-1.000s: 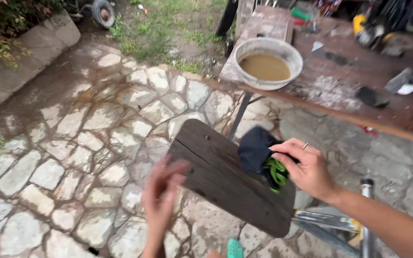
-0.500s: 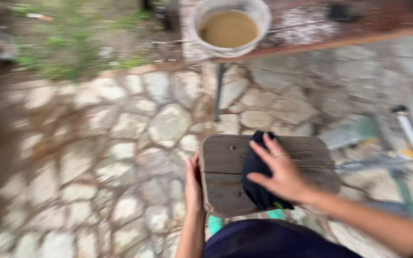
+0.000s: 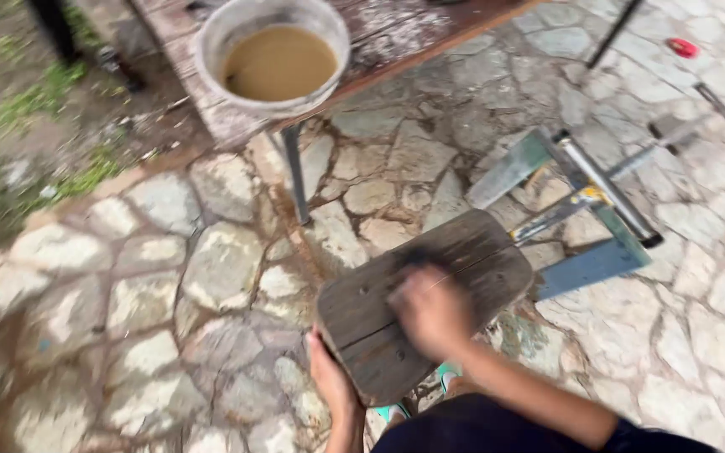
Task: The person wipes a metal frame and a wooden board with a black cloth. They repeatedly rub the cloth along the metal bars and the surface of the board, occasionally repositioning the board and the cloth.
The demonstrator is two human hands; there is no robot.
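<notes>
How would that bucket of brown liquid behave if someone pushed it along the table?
The bucket looks nearly full of brown liquid, so it is probably heavy and apt to slosh over. It sits near the corner of the worn table, so a push might tip it off.

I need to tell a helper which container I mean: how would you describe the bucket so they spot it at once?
Find the long weathered wooden table at the top of the view, above the stone paving. At its near corner stands a round pale bucket. It is the only container there, filled with murky brown liquid.
</notes>
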